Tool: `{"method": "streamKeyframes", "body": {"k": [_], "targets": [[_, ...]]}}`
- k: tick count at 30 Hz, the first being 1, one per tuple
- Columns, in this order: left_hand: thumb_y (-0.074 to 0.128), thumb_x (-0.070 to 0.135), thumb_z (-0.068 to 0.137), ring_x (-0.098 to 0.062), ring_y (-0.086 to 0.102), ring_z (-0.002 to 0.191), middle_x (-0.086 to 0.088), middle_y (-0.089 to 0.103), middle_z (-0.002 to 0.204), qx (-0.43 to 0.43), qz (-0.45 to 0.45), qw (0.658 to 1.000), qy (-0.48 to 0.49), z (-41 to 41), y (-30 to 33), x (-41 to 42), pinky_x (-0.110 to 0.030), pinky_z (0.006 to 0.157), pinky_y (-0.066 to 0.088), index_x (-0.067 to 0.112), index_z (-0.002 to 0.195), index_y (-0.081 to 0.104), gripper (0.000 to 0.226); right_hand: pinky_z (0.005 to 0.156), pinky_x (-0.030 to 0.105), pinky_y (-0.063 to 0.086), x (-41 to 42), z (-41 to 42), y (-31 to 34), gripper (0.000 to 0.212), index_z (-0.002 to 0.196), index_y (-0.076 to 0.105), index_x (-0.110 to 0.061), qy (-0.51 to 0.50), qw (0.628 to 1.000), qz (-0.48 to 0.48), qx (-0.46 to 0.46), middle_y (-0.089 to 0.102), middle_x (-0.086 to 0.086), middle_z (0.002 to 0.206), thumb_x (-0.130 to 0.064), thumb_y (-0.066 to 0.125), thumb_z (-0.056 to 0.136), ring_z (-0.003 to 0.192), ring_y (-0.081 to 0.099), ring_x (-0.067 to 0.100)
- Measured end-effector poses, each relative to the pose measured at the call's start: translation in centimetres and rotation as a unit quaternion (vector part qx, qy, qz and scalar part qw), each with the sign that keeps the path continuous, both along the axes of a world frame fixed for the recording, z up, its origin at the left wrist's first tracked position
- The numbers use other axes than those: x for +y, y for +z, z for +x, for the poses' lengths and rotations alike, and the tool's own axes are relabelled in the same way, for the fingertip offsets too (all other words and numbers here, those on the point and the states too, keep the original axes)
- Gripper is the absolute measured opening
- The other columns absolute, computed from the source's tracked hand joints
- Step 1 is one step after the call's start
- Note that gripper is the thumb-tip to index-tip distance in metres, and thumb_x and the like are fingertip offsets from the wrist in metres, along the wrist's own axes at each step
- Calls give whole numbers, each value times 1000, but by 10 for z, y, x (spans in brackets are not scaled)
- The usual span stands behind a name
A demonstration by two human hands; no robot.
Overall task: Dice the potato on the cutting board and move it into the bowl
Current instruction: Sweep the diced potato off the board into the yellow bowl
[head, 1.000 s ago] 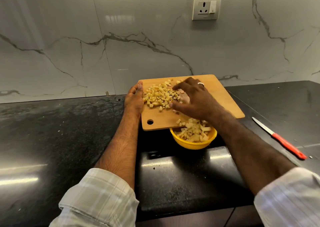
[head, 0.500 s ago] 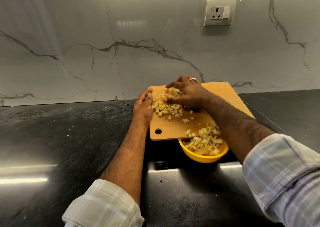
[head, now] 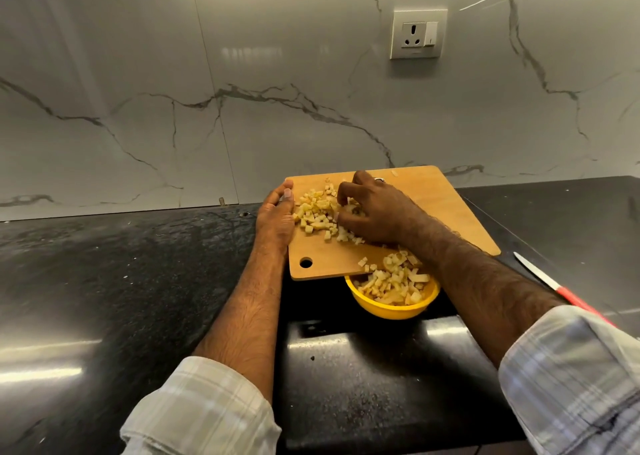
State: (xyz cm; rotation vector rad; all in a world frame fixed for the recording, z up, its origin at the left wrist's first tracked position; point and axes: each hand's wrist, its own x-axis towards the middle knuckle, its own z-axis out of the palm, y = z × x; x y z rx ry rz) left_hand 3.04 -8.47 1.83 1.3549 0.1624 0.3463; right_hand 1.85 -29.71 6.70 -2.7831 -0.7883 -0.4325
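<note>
Now the wooden cutting board lies tilted, its near edge over the yellow bowl. On the board's left half is a pile of diced potato, and more dice already fill the bowl. The left hand holds the board's left edge, thumb on top. The right hand rests on the pile with fingers curved, raking the dice. Right of the board lies a red-handled knife on the black counter.
</note>
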Motion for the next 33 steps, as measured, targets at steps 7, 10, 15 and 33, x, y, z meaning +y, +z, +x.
{"method": "streamKeyframes", "body": {"k": [7,10,15,33], "targets": [[59,33,107,-19,68,115,3,72,121,0,16,1000,5,3,-1,2,-41,98,60,35,127,74,25,80,37,48,-10,-26,-11,30,116,56,-34,-5,1000,1,-3,40,-8,113,-56,52,98,103,53,21],[58,32,108,-18,67,116,1,70,127,-3,19,1000,4,3,-1,2,-40,98,60,33,130,73,26,84,40,50,-15,-37,-15,28,117,57,-34,-7,1000,3,-1,43,-6,114,-55,50,99,102,55,22],[59,32,107,-18,67,117,2,70,127,3,21,1000,6,4,-1,4,-44,102,58,34,127,74,25,80,39,52,-22,-57,-22,28,119,57,-32,1,1000,15,-17,48,-1,119,-53,48,102,101,56,23],[58,35,107,-15,65,116,6,68,125,-5,41,999,-2,8,-3,6,-42,102,57,37,132,71,28,77,36,56,-52,-48,-7,26,103,74,-14,-11,948,317,2,69,0,96,-39,67,100,90,64,16]]}}
